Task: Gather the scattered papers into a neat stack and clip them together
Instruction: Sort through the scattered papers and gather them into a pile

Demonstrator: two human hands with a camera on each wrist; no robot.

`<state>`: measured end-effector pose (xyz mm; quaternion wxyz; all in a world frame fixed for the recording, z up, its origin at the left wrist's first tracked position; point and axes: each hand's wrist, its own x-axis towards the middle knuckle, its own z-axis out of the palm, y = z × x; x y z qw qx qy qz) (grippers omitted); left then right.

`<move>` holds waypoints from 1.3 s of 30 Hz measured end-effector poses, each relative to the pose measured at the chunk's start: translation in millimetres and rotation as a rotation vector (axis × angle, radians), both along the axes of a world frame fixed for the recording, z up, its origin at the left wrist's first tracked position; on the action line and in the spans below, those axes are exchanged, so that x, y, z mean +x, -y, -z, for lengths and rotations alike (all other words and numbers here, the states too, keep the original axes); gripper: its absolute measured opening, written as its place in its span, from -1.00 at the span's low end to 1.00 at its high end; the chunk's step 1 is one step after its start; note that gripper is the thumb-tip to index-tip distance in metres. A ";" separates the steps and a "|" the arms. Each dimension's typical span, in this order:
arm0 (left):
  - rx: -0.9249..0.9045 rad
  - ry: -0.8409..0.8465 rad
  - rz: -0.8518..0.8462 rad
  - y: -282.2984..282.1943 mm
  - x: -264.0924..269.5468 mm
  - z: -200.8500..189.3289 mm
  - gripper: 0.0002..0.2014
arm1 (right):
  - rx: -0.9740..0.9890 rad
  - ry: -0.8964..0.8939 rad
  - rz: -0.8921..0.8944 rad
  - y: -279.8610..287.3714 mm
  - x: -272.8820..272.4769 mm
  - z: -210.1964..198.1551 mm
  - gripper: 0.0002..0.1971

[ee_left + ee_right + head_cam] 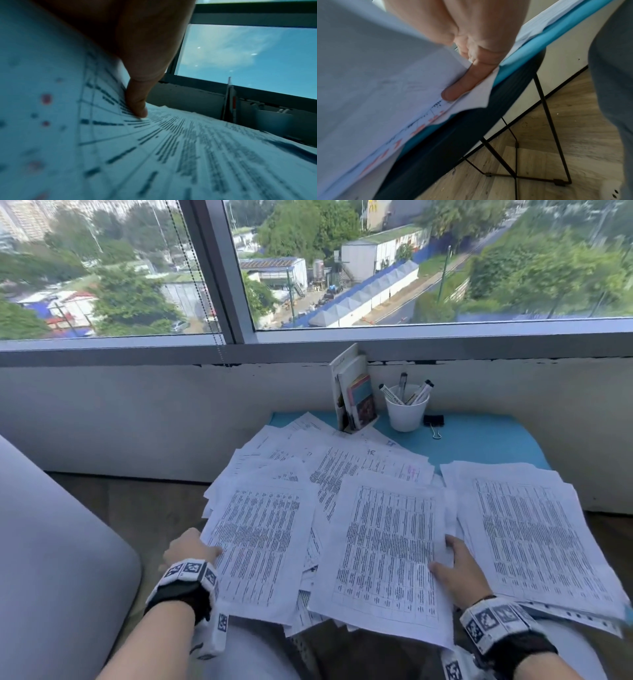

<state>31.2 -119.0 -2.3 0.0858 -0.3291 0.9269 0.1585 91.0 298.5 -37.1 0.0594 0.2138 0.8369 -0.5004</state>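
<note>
the papers (pixel 342 508) lie fanned across the blue table (pixel 479 440), spilling over its near edge toward the person's lap, with a separate pile at the right edge. the left hand (pixel 191 549) holds the near-left sheet (pixel 260 546), thumb on top of the print; in the left wrist view a fingertip (pixel 137 106) presses down on the page. the right hand (pixel 459 570) pinches the middle sheet (pixel 387 556) at its right margin, and the right wrist view shows a finger (pixel 462 86) curled beneath the paper, so both sets of fingers are closed on paper.

to gather well, i judge it best to draw both held sheets toward the table's middle, slide them over each other rather than lift high, then sweep the far sheets in and tap the edges square before reaching for the binder clip (pixel 433 421) at the far edge beside the white cup (pixel 406 409).

how many sheets each hand has is hidden. the left hand's under fingers are out of sight. sheets overhanging the near edge are partly covered, and both wrist views are blurred.
</note>
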 end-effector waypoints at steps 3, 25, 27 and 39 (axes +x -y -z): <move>0.036 -0.168 0.052 1.4 -5.4 -19.4 -0.85 | 0.032 -0.062 0.001 2.3 3.7 1.3 -0.39; 0.087 -0.140 0.122 -121.2 17.6 12.3 -0.02 | -0.279 0.071 0.023 1.8 -2.0 4.7 -0.80; 0.044 -0.052 -0.094 -87.9 12.4 17.5 0.20 | -0.268 0.060 0.006 1.4 -1.0 4.5 -0.83; -0.042 0.024 -0.058 -47.8 7.1 30.6 -0.07 | -0.215 0.065 -0.005 -1.0 -4.4 18.5 -0.79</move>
